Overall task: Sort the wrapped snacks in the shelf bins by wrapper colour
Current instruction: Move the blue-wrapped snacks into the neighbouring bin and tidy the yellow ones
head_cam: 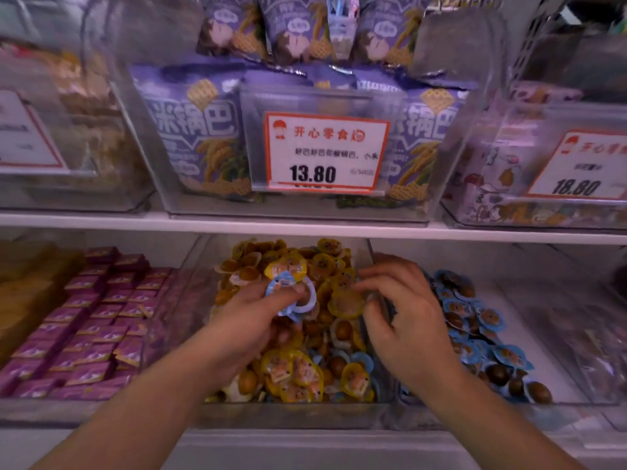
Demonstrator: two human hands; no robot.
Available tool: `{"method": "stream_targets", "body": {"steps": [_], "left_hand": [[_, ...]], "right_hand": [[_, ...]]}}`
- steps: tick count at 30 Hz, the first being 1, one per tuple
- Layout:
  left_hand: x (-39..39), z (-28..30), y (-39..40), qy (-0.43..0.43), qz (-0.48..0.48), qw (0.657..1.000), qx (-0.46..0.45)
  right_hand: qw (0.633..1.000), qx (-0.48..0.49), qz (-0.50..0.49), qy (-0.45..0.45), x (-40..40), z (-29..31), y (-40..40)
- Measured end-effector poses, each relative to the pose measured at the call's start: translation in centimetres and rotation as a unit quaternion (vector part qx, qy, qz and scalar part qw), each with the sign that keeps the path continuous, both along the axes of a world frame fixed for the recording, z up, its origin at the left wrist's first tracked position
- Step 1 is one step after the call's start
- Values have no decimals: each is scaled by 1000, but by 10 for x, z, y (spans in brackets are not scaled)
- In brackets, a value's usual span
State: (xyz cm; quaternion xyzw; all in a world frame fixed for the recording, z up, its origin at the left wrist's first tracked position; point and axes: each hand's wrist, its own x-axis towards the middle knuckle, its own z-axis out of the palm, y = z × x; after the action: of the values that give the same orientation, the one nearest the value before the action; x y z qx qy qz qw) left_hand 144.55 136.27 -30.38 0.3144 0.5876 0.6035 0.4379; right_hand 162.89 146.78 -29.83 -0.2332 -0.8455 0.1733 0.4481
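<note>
On the lower shelf a clear middle bin (291,415) holds mostly yellow-wrapped snacks (295,371), with a few blue-wrapped ones mixed in. The clear bin to its right (559,371) holds blue-wrapped snacks (475,317). My left hand (251,320) is over the middle bin and pinches blue-wrapped snacks (291,296) between thumb and fingers, lifted just above the pile. My right hand (400,310) hangs over the wall between the two bins, fingers curled down onto the yellow snacks near that wall; whether it holds one is hidden.
A left bin holds rows of purple boxed snacks (91,320). Above, a white shelf edge (305,225) carries clear bins of purple bags (196,130) with price tags (325,152). A further clear bin (607,337) sits at far right.
</note>
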Motion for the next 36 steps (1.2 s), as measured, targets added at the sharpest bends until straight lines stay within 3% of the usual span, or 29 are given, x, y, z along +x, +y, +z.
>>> {"method": "stream_targets", "body": {"steps": [2, 4, 6, 8, 9, 10, 11, 13, 14, 16, 18, 22, 23, 25, 27, 28, 32, 36], "left_hand": [[-4, 7, -10, -127, 27, 992, 6], [-8, 12, -20, -193, 9, 981, -1], [-10, 16, -26, -223, -10, 975, -13], [-8, 15, -28, -215, 8, 976, -5], [-5, 13, -29, -177, 35, 984, 7], [-1, 9, -30, -92, 61, 994, 24], [4, 5, -32, 35, 83, 995, 43], [11, -3, -36, 291, 70, 949, 100], [14, -7, -38, 380, 41, 918, 104], [18, -14, -36, 494, -2, 865, 83], [17, -18, -34, 536, -13, 842, 57], [8, -16, -36, 510, -46, 854, 94], [7, -16, -37, 495, -53, 860, 113], [4, -16, -37, 480, -44, 868, 118], [2, -16, -33, 508, -40, 854, 102], [3, -17, -31, 526, -51, 844, 95], [10, -22, -20, 566, -131, 813, 47], [21, -24, -3, 565, -200, 800, -11]], "right_hand": [[1000, 0, 16, 15, -7, 5, -10], [999, -20, 38, -1, -15, 8, -24], [995, -64, 63, -41, -23, 11, -37], [975, -189, 93, -63, -33, 15, -50], [942, -312, 115, -41, -38, 18, -57], [879, -456, 142, 6, -45, 21, -64], [789, -589, 165, 54, -51, 20, -68], [634, -736, 196, 134, -59, 16, -75], [589, -764, 198, 172, -61, 14, -77], [552, -778, 190, 232, -63, 15, -76], [567, -766, 192, 235, -61, 19, -72], [660, -702, 138, 231, -49, 25, -57], [695, -668, 134, 230, -42, 30, -51], [804, -551, 119, 187, -23, 38, -33], [907, -401, 55, 112, 0, 43, -11], [935, -342, 14, 91, 12, 43, 1], [962, -252, -102, 11, 51, 26, 38], [931, -251, -114, -240, 69, -1, 49]]}}
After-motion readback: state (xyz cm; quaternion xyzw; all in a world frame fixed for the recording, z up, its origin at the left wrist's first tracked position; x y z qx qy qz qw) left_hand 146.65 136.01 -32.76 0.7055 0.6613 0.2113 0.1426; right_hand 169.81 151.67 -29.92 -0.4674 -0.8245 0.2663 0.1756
